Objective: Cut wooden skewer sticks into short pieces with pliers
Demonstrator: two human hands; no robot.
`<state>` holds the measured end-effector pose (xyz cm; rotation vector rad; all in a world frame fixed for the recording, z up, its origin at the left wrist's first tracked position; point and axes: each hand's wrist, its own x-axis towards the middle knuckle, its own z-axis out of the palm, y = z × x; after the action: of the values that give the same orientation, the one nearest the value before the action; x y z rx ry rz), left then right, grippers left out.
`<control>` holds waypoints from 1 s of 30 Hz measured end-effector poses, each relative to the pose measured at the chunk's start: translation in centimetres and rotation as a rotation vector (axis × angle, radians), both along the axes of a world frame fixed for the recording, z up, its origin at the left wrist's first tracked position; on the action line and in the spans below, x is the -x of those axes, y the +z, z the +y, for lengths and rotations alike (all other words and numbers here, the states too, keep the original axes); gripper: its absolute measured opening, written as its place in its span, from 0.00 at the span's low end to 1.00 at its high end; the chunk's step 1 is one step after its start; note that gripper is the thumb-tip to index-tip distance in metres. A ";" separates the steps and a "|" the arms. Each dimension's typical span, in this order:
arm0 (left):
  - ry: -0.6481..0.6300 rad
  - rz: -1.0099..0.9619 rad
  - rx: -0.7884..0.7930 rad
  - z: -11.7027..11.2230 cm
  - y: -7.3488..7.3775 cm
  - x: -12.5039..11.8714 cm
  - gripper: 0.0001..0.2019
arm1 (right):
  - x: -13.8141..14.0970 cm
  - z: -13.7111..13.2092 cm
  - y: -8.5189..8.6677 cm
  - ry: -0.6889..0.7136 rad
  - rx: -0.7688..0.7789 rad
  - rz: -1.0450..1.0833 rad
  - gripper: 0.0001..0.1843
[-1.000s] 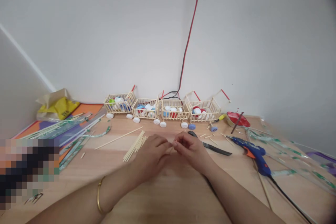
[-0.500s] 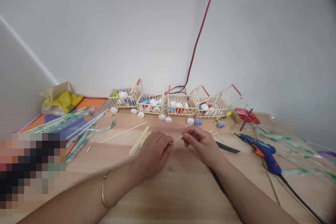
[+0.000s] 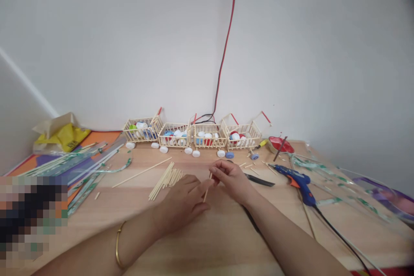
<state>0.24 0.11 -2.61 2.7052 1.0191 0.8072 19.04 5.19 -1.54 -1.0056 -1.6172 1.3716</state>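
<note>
A short thin wooden stick (image 3: 206,195) is held at a slant between my two hands, just above the table. My right hand (image 3: 230,180) pinches its upper end between thumb and fingertips. The thumb and forefinger of my left hand (image 3: 184,198) close on its lower part; a gold bangle circles that wrist. Beside the left hand lie a bundle of longer sticks (image 3: 161,181) and a pile of short sticks (image 3: 174,177), partly covered by the hand. Under and behind the right hand lies a black-handled tool (image 3: 261,180), mostly hidden by the wrist.
Several small stick-built carts (image 3: 176,141) holding bottle caps line the wall. A blue glue gun (image 3: 299,183) with its cord lies at right, near a red dish (image 3: 280,144) and plastic wrappers (image 3: 326,166). Wrapped sticks (image 3: 87,172) and a yellow bag (image 3: 63,136) are at left.
The stick has turned from nearly level to steeply slanted. My right hand has come closer to my left hand, whose thumb has dropped lower. The whole view has shifted slightly to the right.
</note>
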 end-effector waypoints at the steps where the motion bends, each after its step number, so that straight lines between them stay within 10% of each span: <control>1: 0.024 0.001 -0.005 -0.1 0.1 -0.1 0.28 | 0.1 -0.1 0.0 0.027 0.022 0.011 0.18; 7: 0.200 -0.038 -0.039 0.0 0.1 -0.3 0.40 | 0.3 -0.6 0.4 0.221 0.083 0.016 0.18; 30: 0.206 0.014 -0.039 1.0 0.2 -0.1 0.43 | -0.2 -0.6 -0.4 0.382 -0.026 -0.101 0.11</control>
<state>0.32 1.07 -2.40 2.6723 1.3150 0.8502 19.21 4.62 -1.93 -0.7864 -1.9718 1.5612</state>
